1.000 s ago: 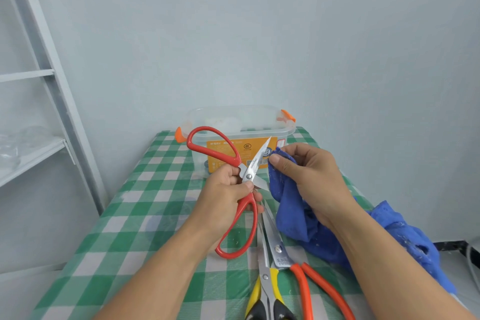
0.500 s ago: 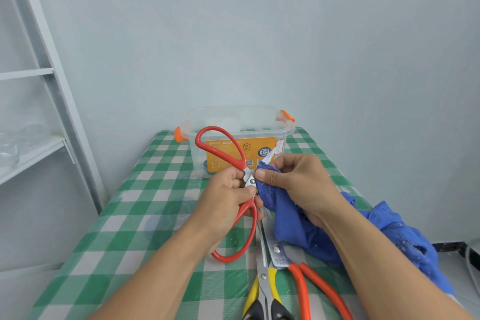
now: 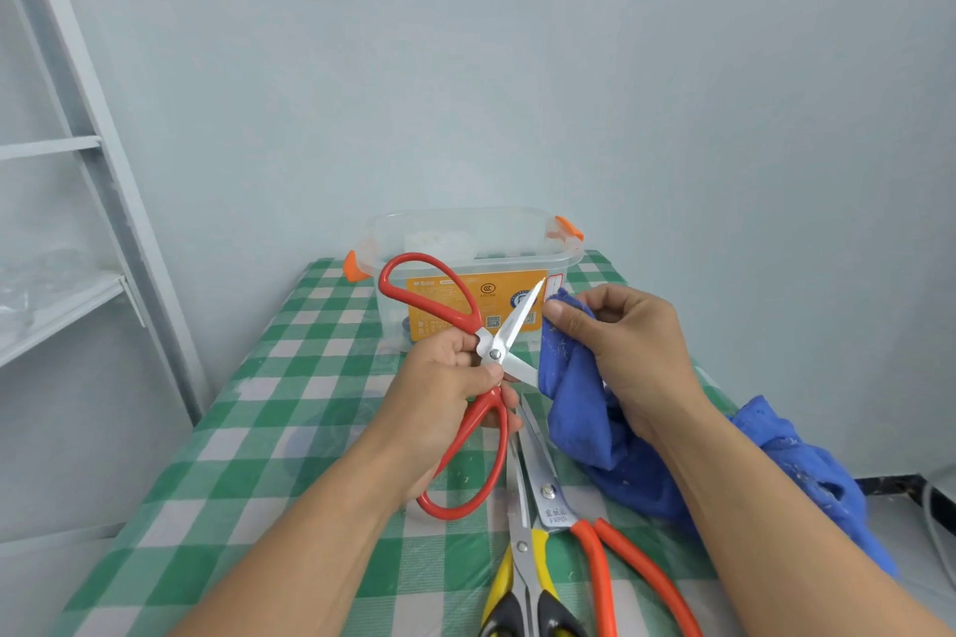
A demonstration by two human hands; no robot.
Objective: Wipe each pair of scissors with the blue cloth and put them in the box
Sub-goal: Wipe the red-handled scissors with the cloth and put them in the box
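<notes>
My left hand grips the red-handled scissors near the pivot, blades spread apart and raised above the table. One blade points up toward the box, the other runs into the blue cloth. My right hand pinches that cloth just right of the upper blade's tip; the rest of the cloth trails off to the table's right side. The clear plastic box with orange clips and an orange label stands open at the far end of the table.
Two more pairs lie on the green-checked tablecloth near me: yellow-and-black scissors and orange-handled shears. A grey metal shelf stands to the left. The wall is close behind the box.
My right hand has slid the cloth up along the blade from near the pivot to its tip. The scissors stay in my left hand, blades spread wider.
</notes>
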